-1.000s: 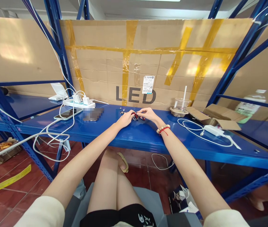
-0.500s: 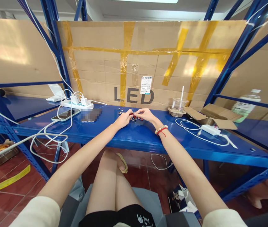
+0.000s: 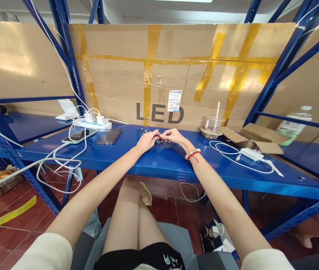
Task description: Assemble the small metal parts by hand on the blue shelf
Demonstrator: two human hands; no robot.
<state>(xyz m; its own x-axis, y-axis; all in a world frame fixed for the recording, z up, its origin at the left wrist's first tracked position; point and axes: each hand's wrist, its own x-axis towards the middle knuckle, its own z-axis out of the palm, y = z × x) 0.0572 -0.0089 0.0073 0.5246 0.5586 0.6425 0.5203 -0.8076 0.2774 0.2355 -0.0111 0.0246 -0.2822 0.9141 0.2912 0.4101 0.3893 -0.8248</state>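
My left hand (image 3: 147, 141) and my right hand (image 3: 174, 136) meet over the middle of the blue shelf (image 3: 170, 161). The fingertips of both are pinched together on a small dark red piece (image 3: 158, 137), whose kind is too small to tell. Just under the fingers lie some tiny dark and silvery bits (image 3: 159, 141), partly hidden by the hands. More small bits (image 3: 143, 132) rest on the shelf behind my left hand. A beaded bracelet with a red cord (image 3: 192, 154) circles my right wrist.
Left on the shelf are a white power strip (image 3: 103, 126), a phone (image 3: 77, 137) and looping white cables (image 3: 59, 159). To the right stand a plastic cup with a straw (image 3: 213, 123), an opened cardboard box (image 3: 263, 137) and a white adapter (image 3: 250, 154). Taped cardboard (image 3: 114, 82) walls the back.
Both hands stay together at the same spot, with only slight finger movement around the small red piece. The view has shifted very slightly.
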